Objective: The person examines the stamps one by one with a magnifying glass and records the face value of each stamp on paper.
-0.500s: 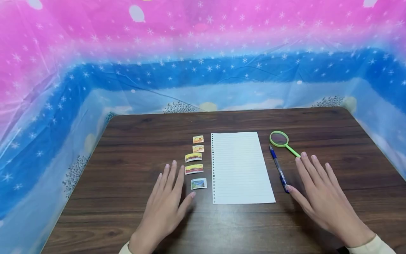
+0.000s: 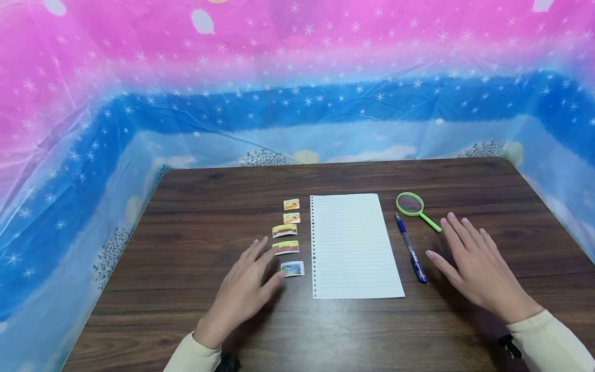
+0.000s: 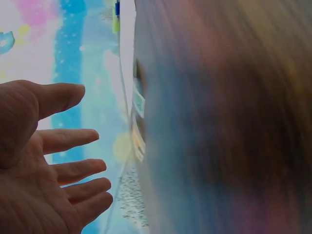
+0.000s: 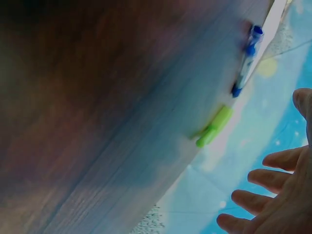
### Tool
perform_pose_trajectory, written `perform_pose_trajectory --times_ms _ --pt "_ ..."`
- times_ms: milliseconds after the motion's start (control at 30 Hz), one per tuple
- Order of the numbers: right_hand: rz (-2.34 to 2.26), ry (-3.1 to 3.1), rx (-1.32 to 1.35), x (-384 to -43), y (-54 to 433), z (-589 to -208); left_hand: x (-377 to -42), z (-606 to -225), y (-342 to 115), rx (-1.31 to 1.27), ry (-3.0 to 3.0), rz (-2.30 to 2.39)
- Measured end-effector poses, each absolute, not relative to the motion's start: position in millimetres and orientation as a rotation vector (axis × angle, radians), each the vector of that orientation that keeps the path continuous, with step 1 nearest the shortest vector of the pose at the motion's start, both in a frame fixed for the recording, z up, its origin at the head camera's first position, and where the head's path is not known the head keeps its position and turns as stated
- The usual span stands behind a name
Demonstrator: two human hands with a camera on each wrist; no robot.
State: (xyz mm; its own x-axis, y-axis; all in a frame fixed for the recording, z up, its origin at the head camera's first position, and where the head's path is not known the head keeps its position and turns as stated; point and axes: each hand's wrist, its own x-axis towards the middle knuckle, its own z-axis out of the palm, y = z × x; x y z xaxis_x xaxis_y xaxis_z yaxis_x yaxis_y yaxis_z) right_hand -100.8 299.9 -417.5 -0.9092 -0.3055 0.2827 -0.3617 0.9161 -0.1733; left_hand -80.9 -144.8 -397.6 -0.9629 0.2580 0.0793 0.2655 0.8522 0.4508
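Observation:
My left hand point(image 2: 244, 289) hovers over the table with fingers spread and nothing held. Its index fingertip overlaps the lower yellow-and-red stamp point(image 2: 289, 247) in the head view, its thumb tip the edge of the blue-green landscape stamp point(image 2: 293, 268). Another yellow-and-red stamp point(image 2: 284, 230) and two small orange stamps point(image 2: 291, 204) continue the column. On the other side, my right hand point(image 2: 479, 271) is also empty, its fingers extended and thumb apart. A blue pen point(image 2: 410, 250) and a green magnifying glass point(image 2: 410, 204) lie to its left. Both wrist views show the palms bare.
A lined, punched sheet of paper point(image 2: 355, 248) lies between the stamps and the pen. The dark wooden table point(image 2: 209, 201) has a patterned pink and blue cloth point(image 2: 297, 98) hanging behind and beside it.
My left hand has moved slightly forward and turned toward the stamps, its fingers bending a little. The right hand has lifted forward and right, its thumb now apart from the pen.

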Motion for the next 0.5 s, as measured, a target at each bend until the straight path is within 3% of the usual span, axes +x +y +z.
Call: perform_pose_trajectory --times_ms 500 --pt "0.326 -2.949 0.446 -136 307 -420 -102 -409 -147 -0.349 -2.998 -0.955"
